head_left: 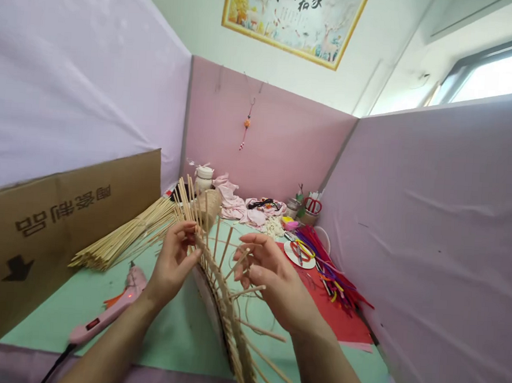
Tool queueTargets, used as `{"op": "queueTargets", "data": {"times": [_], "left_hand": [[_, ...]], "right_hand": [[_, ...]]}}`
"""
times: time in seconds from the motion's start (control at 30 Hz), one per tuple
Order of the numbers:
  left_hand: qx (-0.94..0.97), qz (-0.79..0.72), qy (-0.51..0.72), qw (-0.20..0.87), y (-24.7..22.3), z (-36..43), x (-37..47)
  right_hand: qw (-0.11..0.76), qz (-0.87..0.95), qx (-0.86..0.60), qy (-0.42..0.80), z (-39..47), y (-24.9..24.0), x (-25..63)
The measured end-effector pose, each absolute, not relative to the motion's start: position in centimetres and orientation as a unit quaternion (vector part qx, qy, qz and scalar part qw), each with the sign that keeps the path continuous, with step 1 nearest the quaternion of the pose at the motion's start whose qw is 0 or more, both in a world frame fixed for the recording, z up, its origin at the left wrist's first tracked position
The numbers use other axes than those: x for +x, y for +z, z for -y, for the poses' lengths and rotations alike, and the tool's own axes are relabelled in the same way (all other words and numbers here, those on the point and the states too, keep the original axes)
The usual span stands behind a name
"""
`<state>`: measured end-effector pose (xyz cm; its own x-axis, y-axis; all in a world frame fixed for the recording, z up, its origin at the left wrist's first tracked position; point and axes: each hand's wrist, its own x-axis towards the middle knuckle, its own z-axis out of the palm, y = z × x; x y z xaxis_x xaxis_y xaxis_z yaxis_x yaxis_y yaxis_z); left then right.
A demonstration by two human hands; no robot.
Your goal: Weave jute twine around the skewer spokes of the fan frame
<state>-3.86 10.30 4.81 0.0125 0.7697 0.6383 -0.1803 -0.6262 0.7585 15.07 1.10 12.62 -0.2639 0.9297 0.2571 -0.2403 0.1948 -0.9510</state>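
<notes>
A partly woven basket (221,290) stands on its edge between my hands, with thin wooden sticks fanning out from its twine-wrapped rim. My left hand (176,259) is closed on the far part of the rim, thumb on the near side and fingertips among the sticks. To the right of the rim, my right hand (270,273) has its fingers curled beside the sticks. A thin strand of twine (247,312) runs from the weave to these fingers and loops below them; the exact grip is partly hidden. A ball of twine (212,205) sits behind the basket.
A pink glue gun (112,310) with a lit red light lies at left, near a bundle of sticks (125,232) and a cardboard panel (67,220). At right are a white disc (293,254), red sheets (343,321) and coloured pipe cleaners (331,271). Cloth (232,200) lies behind.
</notes>
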Motion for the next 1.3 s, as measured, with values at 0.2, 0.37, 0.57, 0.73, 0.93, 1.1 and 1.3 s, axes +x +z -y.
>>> {"op": "queueTargets", "data": {"times": [0.2,0.37,0.57,0.73,0.93,1.1,1.3], "left_hand": [[0.612,-0.230,0.665,0.361,5.4,-10.2,-3.7],[0.616,-0.228,0.665,0.354,5.6,-10.0,-3.7],[0.619,-0.230,0.669,0.343,5.1,-10.4,-3.4],[0.631,-0.213,0.671,0.327,5.0,-10.4,-3.1],[0.637,-0.220,0.655,0.343,5.1,-10.2,-2.9],[0.627,-0.219,0.650,0.369,5.5,-9.9,-2.7],[0.613,-0.231,0.646,0.393,5.9,-9.8,-2.7]], "right_hand": [[0.496,0.587,-0.299,0.565,1.5,14.1,14.7],[0.501,0.600,-0.299,0.548,2.0,14.1,14.8],[0.514,0.596,-0.316,0.531,1.7,13.9,15.4],[0.510,0.584,-0.372,0.510,-1.9,10.9,18.8],[0.426,0.651,-0.575,0.253,-8.3,5.4,21.8],[0.484,0.697,-0.429,0.310,-9.9,7.6,17.4],[0.466,0.673,-0.354,0.452,-10.9,9.4,13.2]]}}
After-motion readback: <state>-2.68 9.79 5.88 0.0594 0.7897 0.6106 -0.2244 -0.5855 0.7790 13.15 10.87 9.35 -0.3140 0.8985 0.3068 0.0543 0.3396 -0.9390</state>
